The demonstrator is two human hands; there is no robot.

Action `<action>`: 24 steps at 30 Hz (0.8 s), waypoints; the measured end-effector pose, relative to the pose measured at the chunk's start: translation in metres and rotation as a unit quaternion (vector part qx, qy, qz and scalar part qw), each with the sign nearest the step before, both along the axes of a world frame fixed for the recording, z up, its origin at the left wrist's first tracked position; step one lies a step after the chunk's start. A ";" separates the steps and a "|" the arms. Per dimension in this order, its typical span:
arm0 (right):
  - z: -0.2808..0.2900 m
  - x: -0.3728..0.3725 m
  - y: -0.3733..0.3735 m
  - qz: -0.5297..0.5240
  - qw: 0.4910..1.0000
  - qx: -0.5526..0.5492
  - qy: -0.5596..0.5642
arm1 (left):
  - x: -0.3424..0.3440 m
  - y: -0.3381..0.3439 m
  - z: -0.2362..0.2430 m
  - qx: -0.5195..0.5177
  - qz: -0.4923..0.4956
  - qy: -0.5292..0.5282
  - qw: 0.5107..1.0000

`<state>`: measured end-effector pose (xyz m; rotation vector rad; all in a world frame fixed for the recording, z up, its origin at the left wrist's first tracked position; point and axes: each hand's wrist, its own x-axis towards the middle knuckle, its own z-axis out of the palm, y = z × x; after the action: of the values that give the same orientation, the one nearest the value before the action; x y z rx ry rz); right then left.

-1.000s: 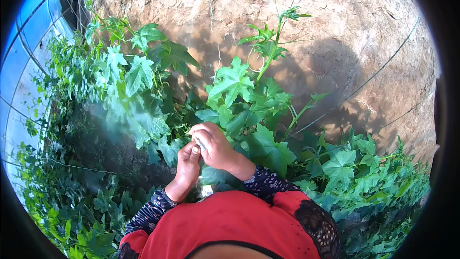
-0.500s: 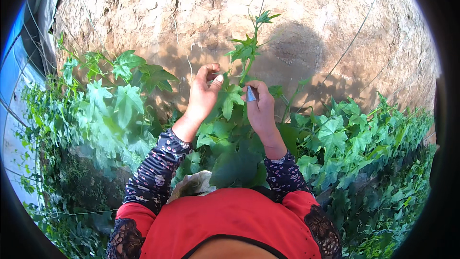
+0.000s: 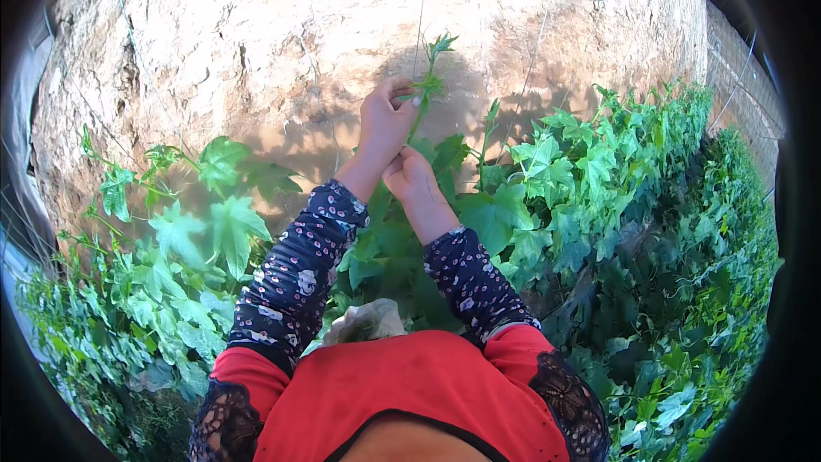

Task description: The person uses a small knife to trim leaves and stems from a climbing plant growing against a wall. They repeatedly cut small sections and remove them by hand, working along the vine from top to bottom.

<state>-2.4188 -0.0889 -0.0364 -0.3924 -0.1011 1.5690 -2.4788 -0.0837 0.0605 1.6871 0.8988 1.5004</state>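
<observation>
So, right hand (image 3: pixel 414 178) is curled low beside the vine shoot (image 3: pixel 430 84), can't tell what it's gripping. Left hand (image 3: pixel 386 118) is higher, thumb and fingers nearly together at the shoot's left, hold unclear. Earthen wall (image 3: pixel 256 60) behind the shoot.

Strong daylight bleaches the rough tan earthen wall (image 3: pixel 256 17) nearly white up top — glare washing out texture — while shadow darkens it behind the slender green vine shoot (image 3: pixel 428 85). Broad lobed green leaves (image 3: pixel 177 235) at left look hazy; black vignetting rings the view.
</observation>
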 end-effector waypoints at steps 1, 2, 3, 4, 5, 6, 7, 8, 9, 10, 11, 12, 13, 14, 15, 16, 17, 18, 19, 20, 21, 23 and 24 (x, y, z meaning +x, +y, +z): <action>-0.003 0.000 -0.004 -0.003 0.999 0.038 -0.011 | 0.003 -0.001 -0.001 -0.015 -0.005 0.002 1.000; -0.006 -0.001 -0.009 -0.017 0.998 0.050 -0.034 | 0.004 -0.003 -0.003 0.020 0.004 0.025 0.999; -0.008 -0.001 -0.014 -0.037 0.997 0.042 -0.057 | 0.005 -0.005 -0.003 0.048 0.011 0.050 0.998; -0.009 -0.002 -0.020 -0.046 0.993 0.058 -0.086 | 0.005 -0.008 -0.004 0.079 0.019 0.073 0.994; -0.010 -0.003 -0.026 -0.060 0.990 0.054 -0.118 | 0.005 -0.010 -0.003 0.055 0.023 0.079 0.995; -0.011 -0.004 -0.030 -0.071 0.983 0.072 -0.152 | 0.005 -0.012 -0.003 0.032 0.029 0.083 0.996; -0.012 -0.006 -0.033 -0.078 0.982 0.044 -0.165 | 0.005 -0.014 -0.002 0.008 0.036 0.086 0.996; -0.013 -0.009 -0.035 -0.082 0.979 0.038 -0.182 | 0.005 -0.015 -0.002 0.031 0.021 0.065 0.997; -0.014 -0.011 -0.036 -0.081 0.977 0.038 -0.194 | 0.004 -0.015 -0.002 0.054 0.006 0.046 0.997; -0.014 -0.011 -0.036 -0.087 0.976 0.032 -0.196 | 0.004 -0.015 -0.001 0.077 -0.006 0.027 0.997; -0.015 -0.012 -0.036 -0.088 0.977 0.030 -0.193 | 0.003 -0.014 -0.001 0.070 -0.019 0.032 0.997; -0.016 -0.011 -0.038 -0.083 0.978 0.012 -0.191 | 0.002 -0.013 0.000 0.061 -0.032 0.037 0.997; -0.018 -0.009 -0.042 -0.042 0.969 0.047 -0.237 | 0.001 -0.012 0.000 0.041 -0.038 0.045 0.997; -0.020 -0.004 -0.050 0.006 0.957 0.066 -0.283 | -0.002 -0.011 -0.001 -0.005 -0.062 0.011 0.998; -0.020 0.002 -0.058 0.053 0.940 0.087 -0.326 | -0.004 -0.009 0.000 -0.061 -0.078 -0.019 0.995; -0.020 0.009 -0.071 0.136 0.867 0.137 -0.459 | -0.007 -0.007 0.001 -0.102 -0.105 -0.057 0.988; -0.018 0.018 -0.086 0.212 0.764 0.185 -0.580 | -0.011 -0.005 0.003 -0.116 -0.094 -0.056 0.987; -0.016 0.022 -0.103 0.238 0.627 0.290 -0.683 | -0.015 -0.002 0.004 -0.120 -0.093 -0.066 0.986; -0.011 0.026 -0.117 0.256 0.463 0.383 -0.758 | -0.019 0.000 0.005 -0.123 -0.094 -0.078 0.985; 0.000 0.032 -0.122 0.235 0.450 0.380 -0.773 | -0.022 0.002 0.005 -0.123 -0.096 -0.064 0.986; 0.011 0.037 -0.128 0.215 0.440 0.377 -0.786 | -0.025 0.003 0.005 -0.123 -0.099 -0.048 0.986; 0.041 0.050 -0.128 0.150 0.531 0.326 -0.768 | -0.028 0.003 0.003 -0.125 -0.104 -0.038 0.986; 0.059 0.059 -0.117 0.093 0.630 0.311 -0.705 | -0.028 0.002 0.002 -0.126 -0.104 -0.046 0.985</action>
<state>-2.3598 -0.2058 0.0227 -0.9823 -1.9018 0.9348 -2.5071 -0.0817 0.0627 1.4672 0.7997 1.2566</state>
